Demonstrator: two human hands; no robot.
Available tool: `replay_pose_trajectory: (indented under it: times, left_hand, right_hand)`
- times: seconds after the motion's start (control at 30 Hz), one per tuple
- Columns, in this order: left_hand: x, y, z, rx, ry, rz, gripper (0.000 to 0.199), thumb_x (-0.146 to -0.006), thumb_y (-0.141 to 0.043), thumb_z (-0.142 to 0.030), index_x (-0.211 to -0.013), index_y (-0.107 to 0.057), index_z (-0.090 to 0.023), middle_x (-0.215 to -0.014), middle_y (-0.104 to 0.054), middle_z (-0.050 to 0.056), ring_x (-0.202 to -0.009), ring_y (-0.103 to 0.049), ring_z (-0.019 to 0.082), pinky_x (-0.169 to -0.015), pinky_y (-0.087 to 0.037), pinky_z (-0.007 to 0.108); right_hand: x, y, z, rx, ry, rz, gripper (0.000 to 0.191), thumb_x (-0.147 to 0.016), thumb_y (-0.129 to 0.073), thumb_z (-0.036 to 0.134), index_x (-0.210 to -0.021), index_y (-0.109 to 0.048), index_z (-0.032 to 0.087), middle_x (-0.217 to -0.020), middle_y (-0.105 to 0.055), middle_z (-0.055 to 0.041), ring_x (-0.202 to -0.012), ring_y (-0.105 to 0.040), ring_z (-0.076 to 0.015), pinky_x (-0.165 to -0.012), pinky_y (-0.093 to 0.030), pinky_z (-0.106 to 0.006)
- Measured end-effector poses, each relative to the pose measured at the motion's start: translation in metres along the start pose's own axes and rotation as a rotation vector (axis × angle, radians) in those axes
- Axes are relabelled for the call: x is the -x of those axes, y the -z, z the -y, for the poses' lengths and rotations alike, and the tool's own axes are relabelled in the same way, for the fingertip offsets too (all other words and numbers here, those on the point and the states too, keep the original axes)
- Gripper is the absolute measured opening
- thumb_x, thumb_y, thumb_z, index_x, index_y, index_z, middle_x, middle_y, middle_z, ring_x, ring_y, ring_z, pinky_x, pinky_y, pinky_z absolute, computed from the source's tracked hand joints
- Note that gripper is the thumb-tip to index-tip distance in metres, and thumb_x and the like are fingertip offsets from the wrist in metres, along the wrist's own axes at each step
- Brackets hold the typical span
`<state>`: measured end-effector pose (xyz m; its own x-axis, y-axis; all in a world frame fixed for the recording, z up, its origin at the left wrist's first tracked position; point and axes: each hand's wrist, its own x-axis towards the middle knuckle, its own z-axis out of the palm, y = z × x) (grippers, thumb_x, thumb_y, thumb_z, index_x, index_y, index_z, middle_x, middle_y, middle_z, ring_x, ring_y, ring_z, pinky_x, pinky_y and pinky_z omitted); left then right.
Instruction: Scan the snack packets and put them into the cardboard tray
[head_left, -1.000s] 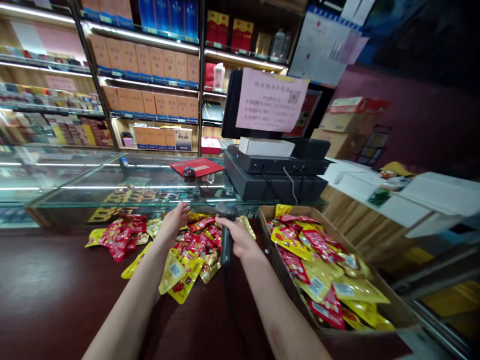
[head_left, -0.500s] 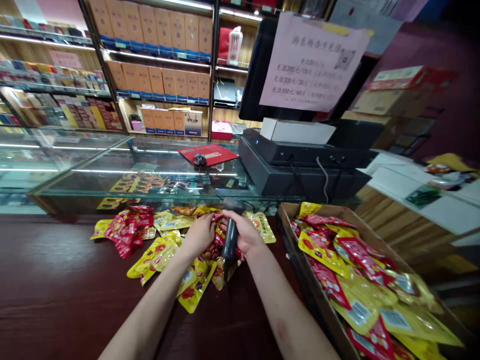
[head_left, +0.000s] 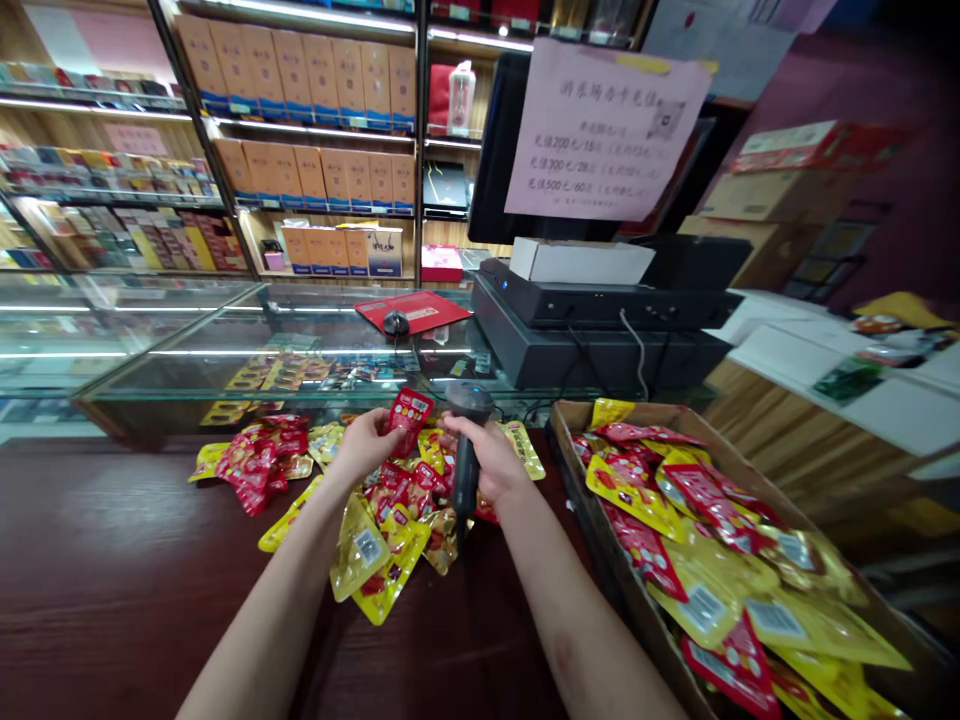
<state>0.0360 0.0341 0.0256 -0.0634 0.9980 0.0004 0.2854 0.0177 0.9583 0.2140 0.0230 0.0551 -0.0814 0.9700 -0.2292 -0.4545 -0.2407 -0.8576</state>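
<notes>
A small red packet (head_left: 410, 420) is pinched in my left hand (head_left: 367, 443), its barcode side showing near the top. My right hand (head_left: 487, 460) is wrapped round the handle of a black barcode scanner (head_left: 466, 470), whose head points forward, just right of the red packet. Beneath both hands, red and yellow snack packets lie in a loose pile on the dark red table. A gold packet with a barcode (head_left: 360, 550) lies at the near side of the pile, and a bunch of red packets (head_left: 259, 455) lies to the left.
On the right stands a cardboard box (head_left: 559, 425) of red, yellow and gold packets. Behind the pile is a glass counter (head_left: 180, 380) with a mouse (head_left: 396, 323) on a red mat (head_left: 435, 311). A black machine (head_left: 592, 345) and a monitor with a paper sign (head_left: 600, 140) stand behind.
My left hand has moved left, away from my right hand, and has lifted the red packet clear of the pile. The scanner remains in my right hand. The gold packet at the near side is now uncovered.
</notes>
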Motion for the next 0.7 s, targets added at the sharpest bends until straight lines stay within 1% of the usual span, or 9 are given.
replay_pose_trajectory:
  times: [0.07, 0.13, 0.23, 0.33, 0.43, 0.5, 0.6, 0.63, 0.7]
  left_hand:
    - [0.003, 0.005, -0.009, 0.203, 0.065, 0.085, 0.036, -0.063, -0.075, -0.035, -0.091, -0.065, -0.015, -0.081, -0.071, 0.007, -0.071, -0.065, 0.02, -0.071, -0.049, 0.031]
    - [0.006, 0.005, -0.017, 0.314, 0.111, 0.162, 0.041, -0.059, -0.078, -0.033, -0.094, -0.065, -0.015, -0.082, -0.071, 0.007, -0.07, -0.065, 0.019, -0.07, -0.05, 0.031]
    - [0.012, 0.001, -0.023, 0.354, 0.122, 0.252, 0.043, -0.06, -0.079, -0.03, -0.099, -0.066, -0.016, -0.085, -0.072, 0.007, -0.068, -0.065, 0.017, -0.064, -0.048, 0.026]
    - [0.013, -0.003, -0.022, 0.352, 0.119, 0.302, 0.047, -0.061, -0.079, -0.032, -0.103, -0.065, -0.017, -0.084, -0.072, 0.005, -0.059, -0.062, 0.012, -0.053, -0.044, 0.021]
    - [0.01, -0.003, -0.015, 0.356, 0.158, 0.283, 0.048, -0.06, -0.08, -0.036, -0.103, -0.066, -0.019, -0.082, -0.072, 0.005, -0.056, -0.061, 0.011, -0.049, -0.04, 0.019]
    - [0.007, -0.002, -0.011, 0.38, 0.186, 0.25, 0.05, -0.058, -0.081, -0.038, -0.102, -0.066, -0.019, -0.083, -0.072, 0.005, -0.059, -0.063, 0.013, -0.052, -0.043, 0.021]
    - [0.002, 0.0, -0.005, 0.422, 0.205, 0.198, 0.052, -0.054, -0.083, -0.038, -0.099, -0.067, -0.018, -0.084, -0.072, 0.006, -0.064, -0.065, 0.015, -0.058, -0.048, 0.024]
    - [0.001, 0.0, -0.003, 0.438, 0.209, 0.185, 0.052, -0.053, -0.084, -0.037, -0.098, -0.067, -0.018, -0.084, -0.072, 0.005, -0.065, -0.066, 0.016, -0.06, -0.049, 0.025]
    - [0.0, 0.0, 0.0, 0.458, 0.221, 0.16, 0.051, -0.051, -0.084, -0.036, -0.096, -0.067, -0.017, -0.084, -0.073, 0.005, -0.065, -0.066, 0.016, -0.06, -0.05, 0.025]
  right_hand:
    - [0.001, 0.004, 0.003, 0.059, 0.037, -0.004, 0.022, -0.059, -0.074, 0.019, -0.081, -0.069, 0.016, -0.091, -0.07, -0.0046, -0.084, -0.064, -0.015, -0.074, -0.052, -0.024]
    - [0.003, 0.006, 0.007, 0.058, 0.014, 0.069, 0.024, -0.059, -0.074, 0.018, -0.083, -0.069, 0.017, -0.095, -0.07, -0.0046, -0.085, -0.064, -0.0155, -0.075, -0.052, -0.025]
    - [0.007, 0.006, 0.011, 0.059, -0.004, 0.153, 0.025, -0.058, -0.073, 0.018, -0.083, -0.07, 0.018, -0.092, -0.07, -0.0045, -0.083, -0.064, -0.0155, -0.074, -0.052, -0.026]
    - [0.008, 0.005, 0.011, 0.102, 0.02, 0.146, 0.024, -0.059, -0.072, 0.019, -0.083, -0.07, 0.017, -0.082, -0.071, -0.0041, -0.077, -0.064, -0.0152, -0.071, -0.05, -0.026]
    - [0.006, 0.005, 0.008, 0.113, 0.033, 0.166, 0.024, -0.06, -0.071, 0.02, -0.084, -0.07, 0.016, -0.076, -0.07, -0.0035, -0.074, -0.063, -0.0153, -0.07, -0.049, -0.025]
    - [0.006, 0.006, 0.007, 0.145, 0.05, 0.146, 0.023, -0.06, -0.071, 0.021, -0.083, -0.069, 0.016, -0.074, -0.069, -0.0023, -0.072, -0.062, -0.0145, -0.069, -0.049, -0.025]
    - [0.011, 0.005, 0.011, 0.21, 0.094, 0.08, 0.021, -0.059, -0.071, 0.02, -0.08, -0.068, 0.016, -0.073, -0.068, -0.0011, -0.067, -0.061, -0.0128, -0.068, -0.049, -0.025]
    - [0.014, 0.004, 0.014, 0.21, 0.087, 0.095, 0.021, -0.059, -0.071, 0.02, -0.08, -0.067, 0.016, -0.075, -0.068, -0.0016, -0.066, -0.061, -0.0129, -0.066, -0.05, -0.025]
    - [0.02, 0.001, 0.018, 0.193, 0.017, 0.187, 0.02, -0.062, -0.069, 0.023, -0.08, -0.065, 0.016, -0.076, -0.068, -0.0034, -0.064, -0.062, -0.0144, -0.06, -0.05, -0.026]
